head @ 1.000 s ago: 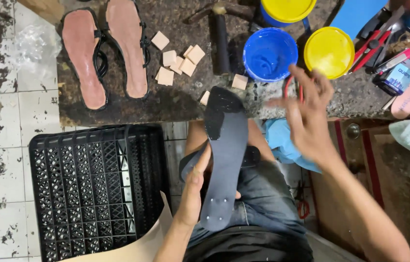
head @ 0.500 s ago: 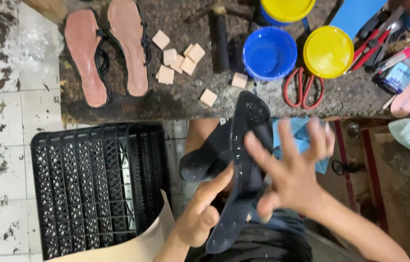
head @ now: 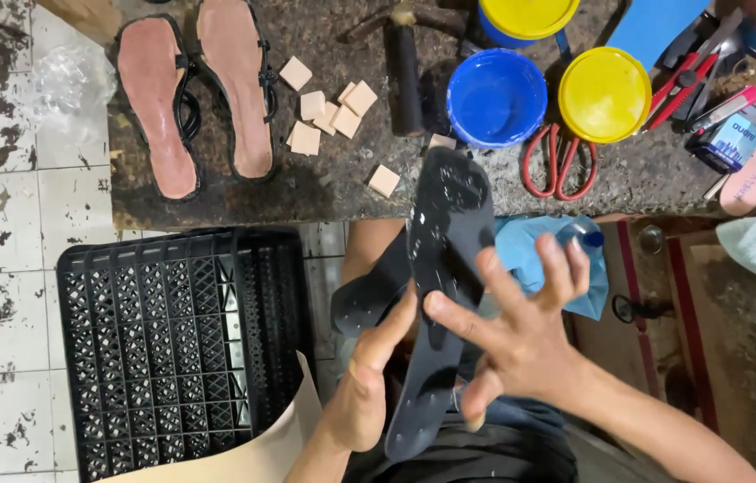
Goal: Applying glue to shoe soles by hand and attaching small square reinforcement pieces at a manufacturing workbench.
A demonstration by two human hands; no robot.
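Two hands meet on one black sole [head: 443,295], which lies lengthwise over the person's lap, its toe end reaching up to the edge of the counter [head: 324,188]. The left hand [head: 365,394] has its grip closed on the sole's left edge near the heel half, thumb up along the rim. The right hand [head: 521,335] lies on the sole from the right with fingers spread wide, the palm flat rather than gripping. A second dark piece [head: 369,295] shows just left of the sole, partly under it.

Right of the sole, touching its edge, sits a light blue cloth [head: 539,255]. Left of the sole stands a black crate [head: 172,358] on the tiled floor, with a tan sheet [head: 262,447] leaning at its lower corner.

Above the sole, on the counter, a blue tub [head: 496,97] stands near the toe, a yellow lid [head: 604,94] to its right, and red scissors [head: 560,161] between and below them. Small tan blocks [head: 329,112] lie up and left of the sole, and further left a pair of sandals [head: 195,94] with pink insoles. A hammer [head: 407,67] lies beside the tub.
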